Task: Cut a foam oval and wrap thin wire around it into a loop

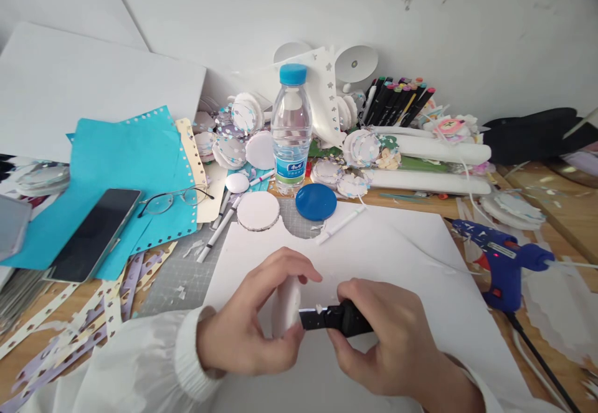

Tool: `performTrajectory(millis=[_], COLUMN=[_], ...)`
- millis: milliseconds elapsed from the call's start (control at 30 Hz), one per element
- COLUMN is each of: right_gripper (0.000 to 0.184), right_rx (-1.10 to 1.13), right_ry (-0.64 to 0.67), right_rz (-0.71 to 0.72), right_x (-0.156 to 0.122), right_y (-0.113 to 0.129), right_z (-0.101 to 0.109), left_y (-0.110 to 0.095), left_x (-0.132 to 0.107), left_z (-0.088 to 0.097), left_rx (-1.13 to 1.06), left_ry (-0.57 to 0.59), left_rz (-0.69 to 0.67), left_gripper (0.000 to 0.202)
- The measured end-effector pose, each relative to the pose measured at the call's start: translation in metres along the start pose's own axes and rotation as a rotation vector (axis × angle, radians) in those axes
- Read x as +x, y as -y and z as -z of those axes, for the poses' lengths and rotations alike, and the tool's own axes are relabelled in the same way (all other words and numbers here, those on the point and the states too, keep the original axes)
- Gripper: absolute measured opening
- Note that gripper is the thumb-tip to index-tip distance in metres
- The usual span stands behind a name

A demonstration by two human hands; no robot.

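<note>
My left hand [252, 319] pinches a white foam disc [286, 306] held on edge. My right hand [387, 338] is closed round a black utility knife [334, 318], its blade end touching the disc's rim. Both hands hover over a large white foam sheet [411, 257] with a round notch cut from its far edge. A second cut white disc [258, 210] and a blue round lid [316, 201] lie just beyond the sheet.
A water bottle [291, 129] stands behind the sheet. A blue glue gun [502, 257] lies at right, its cord trailing toward me. A phone [96, 232] and glasses [172, 200] rest on teal paper [126, 157] at left. Markers [399, 98] and paper-flower scraps crowd the back.
</note>
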State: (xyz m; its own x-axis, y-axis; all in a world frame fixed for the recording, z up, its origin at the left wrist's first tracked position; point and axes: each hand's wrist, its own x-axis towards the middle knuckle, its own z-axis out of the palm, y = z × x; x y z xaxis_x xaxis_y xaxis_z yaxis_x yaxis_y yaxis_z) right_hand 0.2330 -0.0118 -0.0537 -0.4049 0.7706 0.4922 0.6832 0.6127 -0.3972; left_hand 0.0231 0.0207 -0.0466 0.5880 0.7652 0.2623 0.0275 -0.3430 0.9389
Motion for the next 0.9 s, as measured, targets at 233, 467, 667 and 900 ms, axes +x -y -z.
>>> performTrajectory(millis=[233,467,667,900], right_gripper=[0.009,0.014,0.017,0.019], right_rx=[-0.056,-0.225,-0.259,-0.258], right_ry=[-0.038,-0.085,-0.049,-0.041], right_rz=[0.039,0.069,0.083,0.018], right_x=[0.002,0.004,0.003,0.002], right_y=[-0.001,-0.002,-0.002,-0.006], right_z=[0.000,-0.001,-0.003,-0.003], left_y=[-0.008,-0.009,-0.009,-0.027], left_x=[0.001,0.004,0.004,-0.001], left_z=[0.004,0.002,0.000,0.018], left_rx=[-0.040,0.004,0.150,0.339], left_ry=[0.057,-0.003,-0.138,-0.319], left_rz=[0.091,0.065,0.016,0.016], left_gripper=[0.047,0.030,0.009,0.009])
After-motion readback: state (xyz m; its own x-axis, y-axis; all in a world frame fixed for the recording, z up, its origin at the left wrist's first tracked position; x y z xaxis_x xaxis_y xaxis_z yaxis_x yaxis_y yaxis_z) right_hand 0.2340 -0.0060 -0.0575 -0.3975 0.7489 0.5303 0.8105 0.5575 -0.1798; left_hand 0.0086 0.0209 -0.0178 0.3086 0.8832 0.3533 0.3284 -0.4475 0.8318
